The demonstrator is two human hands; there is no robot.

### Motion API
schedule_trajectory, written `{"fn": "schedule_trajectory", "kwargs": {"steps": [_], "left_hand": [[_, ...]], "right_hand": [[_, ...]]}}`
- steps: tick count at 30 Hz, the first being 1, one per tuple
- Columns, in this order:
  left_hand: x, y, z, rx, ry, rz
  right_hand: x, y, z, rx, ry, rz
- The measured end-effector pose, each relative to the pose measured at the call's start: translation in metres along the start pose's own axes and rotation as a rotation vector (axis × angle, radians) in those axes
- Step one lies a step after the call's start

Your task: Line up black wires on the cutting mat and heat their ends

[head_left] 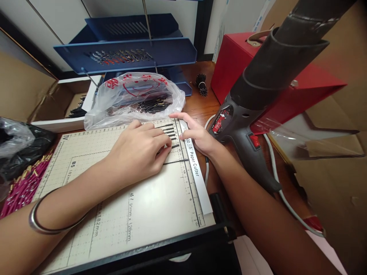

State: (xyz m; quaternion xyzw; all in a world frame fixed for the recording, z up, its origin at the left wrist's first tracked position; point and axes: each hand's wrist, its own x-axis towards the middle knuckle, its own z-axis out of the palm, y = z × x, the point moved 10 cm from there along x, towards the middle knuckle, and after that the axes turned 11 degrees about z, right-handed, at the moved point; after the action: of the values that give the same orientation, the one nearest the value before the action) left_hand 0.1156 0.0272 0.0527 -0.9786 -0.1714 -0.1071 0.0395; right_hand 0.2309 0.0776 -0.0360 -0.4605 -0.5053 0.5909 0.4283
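Well, left hand (141, 148): we curled over thin black wires (169, 129), hold unclear
Right hand (199, 136): ours spread over white printed strip (200, 183)

Plastic, metal, wood and card met our eyes, some dull, some bright.
We saw the board (160, 217) smooth and softly glossy, its strip (202, 191) flat and sleek, paper or plastic, we could not tell which. The black wires (171, 133) looked matt; the pink wires (31, 177) ended in shiny, metallic tips. We found the clear bag (100, 109) thin, crinkled and glossy plastic, the bangle (34, 221) polished metal, and the table (197, 111) varnished, grained wood. The blower (255, 91) seemed dull, scuffed plastic, the rack (74, 57) smooth and satin, the carton (329, 194) matt cardboard.
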Motion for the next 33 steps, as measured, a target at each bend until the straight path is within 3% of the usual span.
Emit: {"fn": "schedule_trajectory", "kwargs": {"steps": [7, 12, 28, 33], "left_hand": [[-0.0024, -0.0027, 0.004, 0.063, -0.031, -0.039], [-0.0027, -0.0045, 0.0033, 0.075, -0.025, -0.053], [-0.0023, -0.0049, 0.004, 0.093, -0.001, -0.045], [-0.003, -0.0033, 0.0041, 0.127, -0.011, -0.037]], "right_hand": [[-0.004, -0.001, 0.0043, -0.052, -0.077, 0.003], [-0.0037, -0.0045, 0.001, -0.116, -0.053, -0.054], [-0.0019, -0.0034, 0.0017, -0.034, -0.019, 0.013], [-0.0036, -0.0036, 0.0041, -0.017, -0.059, 0.011]]}}
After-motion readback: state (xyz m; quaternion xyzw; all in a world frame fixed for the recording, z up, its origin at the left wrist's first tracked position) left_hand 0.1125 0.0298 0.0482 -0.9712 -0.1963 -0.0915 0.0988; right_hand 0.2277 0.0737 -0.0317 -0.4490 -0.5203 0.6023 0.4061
